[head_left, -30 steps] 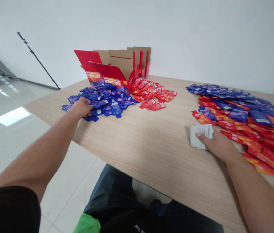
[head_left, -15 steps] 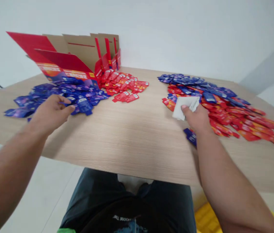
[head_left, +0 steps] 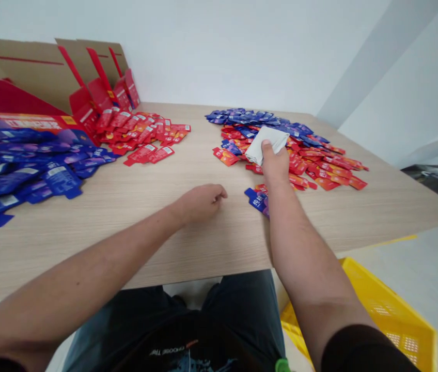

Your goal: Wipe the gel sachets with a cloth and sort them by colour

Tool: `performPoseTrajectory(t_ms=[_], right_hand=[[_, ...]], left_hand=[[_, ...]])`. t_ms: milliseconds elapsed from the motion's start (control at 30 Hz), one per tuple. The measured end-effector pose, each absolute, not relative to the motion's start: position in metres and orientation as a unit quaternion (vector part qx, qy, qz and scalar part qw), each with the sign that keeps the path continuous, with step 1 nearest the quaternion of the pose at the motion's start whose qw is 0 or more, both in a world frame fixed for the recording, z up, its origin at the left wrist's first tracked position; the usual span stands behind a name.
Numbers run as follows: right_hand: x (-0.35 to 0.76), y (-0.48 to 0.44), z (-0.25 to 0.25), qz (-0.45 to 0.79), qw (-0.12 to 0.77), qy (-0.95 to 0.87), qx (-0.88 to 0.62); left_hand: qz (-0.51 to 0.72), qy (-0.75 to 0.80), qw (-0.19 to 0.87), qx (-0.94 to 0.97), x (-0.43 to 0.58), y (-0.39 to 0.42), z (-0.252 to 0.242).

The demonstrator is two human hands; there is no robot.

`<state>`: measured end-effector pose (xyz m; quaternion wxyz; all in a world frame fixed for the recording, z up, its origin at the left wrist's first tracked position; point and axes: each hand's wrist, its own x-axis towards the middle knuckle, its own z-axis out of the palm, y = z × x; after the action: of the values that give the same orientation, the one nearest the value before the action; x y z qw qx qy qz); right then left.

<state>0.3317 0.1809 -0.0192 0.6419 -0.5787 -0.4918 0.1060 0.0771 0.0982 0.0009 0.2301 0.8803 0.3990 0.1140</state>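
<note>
My right hand (head_left: pixel 275 163) grips a folded white sheet or flat packet (head_left: pixel 265 143), thumb on top, over the right-hand heap of red cartons (head_left: pixel 329 165). Whether it is cloth, paper or plastic I cannot tell. Blue flat cartons (head_left: pixel 257 118) lie along the back of that heap. A blue carton (head_left: pixel 256 200) sits beside my right forearm, partly hidden by it. My left hand (head_left: pixel 203 201) is over the middle of the table, its fingers curled in and nothing visible in them.
A blue pile (head_left: pixel 29 170) and a smaller red pile (head_left: pixel 145 132) of flat cartons lie at left, before open red display boxes (head_left: pixel 17 98). The wooden table (head_left: pixel 157 191) meets a white wall behind. A yellow crate (head_left: pixel 389 305) stands on the floor at right.
My left hand has moved right, from the blue pile to mid-table, and its fingers have curled in. The view has turned right. My right hand still holds the white folded item, now farther over the heap.
</note>
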Motion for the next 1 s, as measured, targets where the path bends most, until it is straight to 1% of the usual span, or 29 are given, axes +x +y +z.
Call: performPoseTrajectory(t_ms=[100, 167, 333, 467, 633, 767, 900, 1000], right_hand=[[0.335, 0.183, -0.023, 0.096, 0.623, -0.500, -0.594], [0.336, 0.184, -0.024, 0.095, 0.625, -0.495, -0.596], [0.336, 0.182, -0.019, 0.118, 0.647, -0.469, -0.590], [0.333, 0.177, -0.015, 0.129, 0.656, -0.468, -0.578], [0.330, 0.175, -0.014, 0.129, 0.659, -0.473, -0.570], [0.327, 0.173, -0.013, 0.141, 0.659, -0.474, -0.567], [0.321, 0.171, -0.014, 0.149, 0.648, -0.484, -0.569], [0.311, 0.167, -0.013, 0.155, 0.632, -0.507, -0.565]], left_hand=[[0.132, 0.317, 0.188, 0.920, 0.122, 0.120, -0.004], [0.115, 0.275, 0.152, 0.942, 0.143, 0.131, -0.005], [0.025, 0.269, 0.103, 0.957, 0.167, 0.144, -0.002], [0.001, 0.278, 0.096, 0.956, 0.169, 0.147, -0.002], [-0.027, 0.331, 0.148, 0.932, 0.167, 0.138, 0.001], [0.000, 0.359, 0.185, 0.915, 0.153, 0.122, 0.004], [0.031, 0.403, 0.253, 0.879, 0.113, 0.112, 0.009], [0.025, 0.455, 0.303, 0.837, 0.068, 0.112, 0.013]])
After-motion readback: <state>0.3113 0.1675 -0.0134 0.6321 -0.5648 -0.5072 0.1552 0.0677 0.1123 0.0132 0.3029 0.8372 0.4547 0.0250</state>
